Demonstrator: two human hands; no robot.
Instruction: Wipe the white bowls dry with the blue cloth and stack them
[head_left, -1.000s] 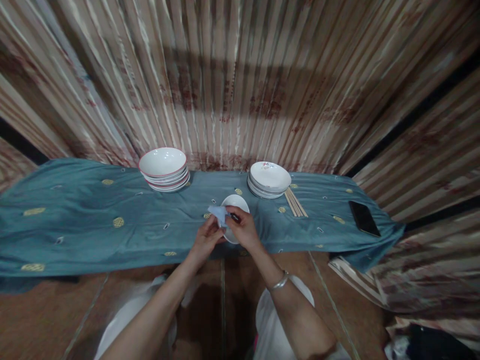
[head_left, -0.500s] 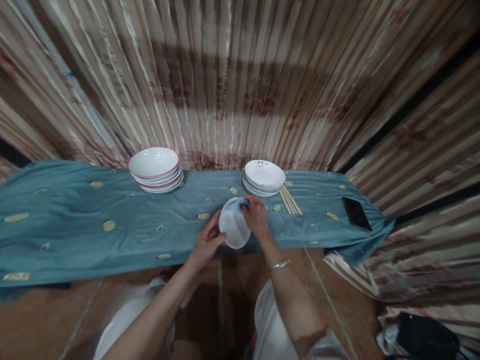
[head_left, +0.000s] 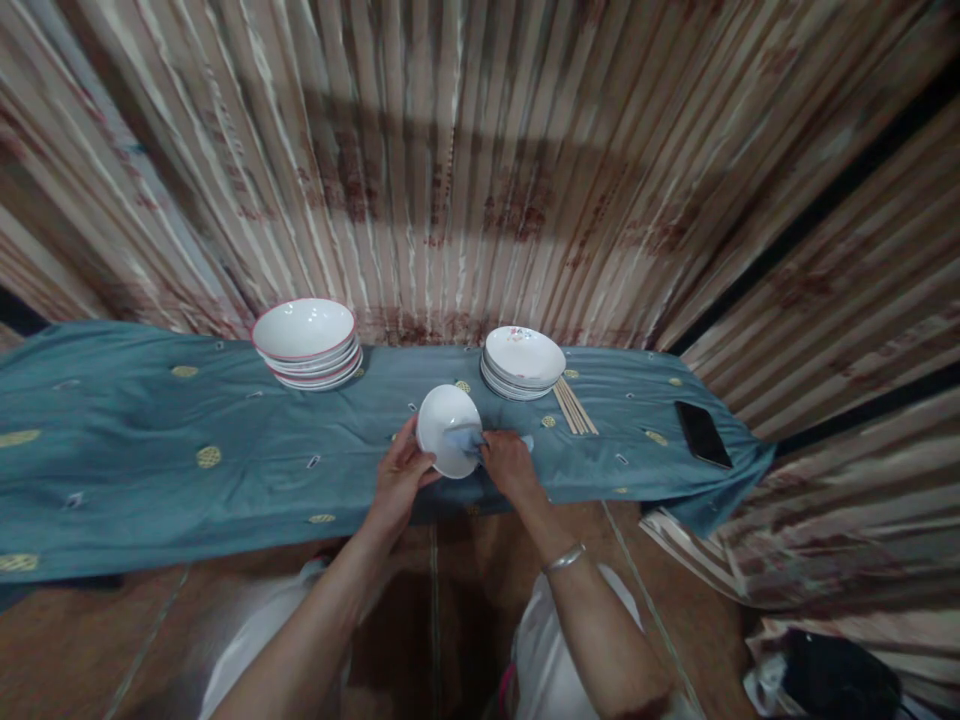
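A white bowl [head_left: 444, 410] is tilted toward me above the near part of the cloth-covered table. My left hand [head_left: 401, 468] grips its left rim, thumb on the near edge. Bunched in my right hand [head_left: 508, 462] is a pale blue cloth [head_left: 463, 438], pressed against the inside of the bowl on the right. A corner of the cloth pokes out beyond my knuckles. Behind the bowl to the right stands a stack of white plates [head_left: 523, 358] with a floral print. Farther left is a stack of red-rimmed white bowls [head_left: 306, 330].
Several wooden chopsticks [head_left: 574, 405] lie beside the plates. A black phone [head_left: 703, 433] rests near the right end of the blue-green tablecloth [head_left: 262, 480]. Pleated curtains [head_left: 450, 180] hang close behind and to the right. A black bag [head_left: 840, 675] sits at the lower right.
The bowl has turned, its inside now showing more toward me, and shifted slightly left. My right hand has moved the cloth from the far rim down to the bowl's right inner side.
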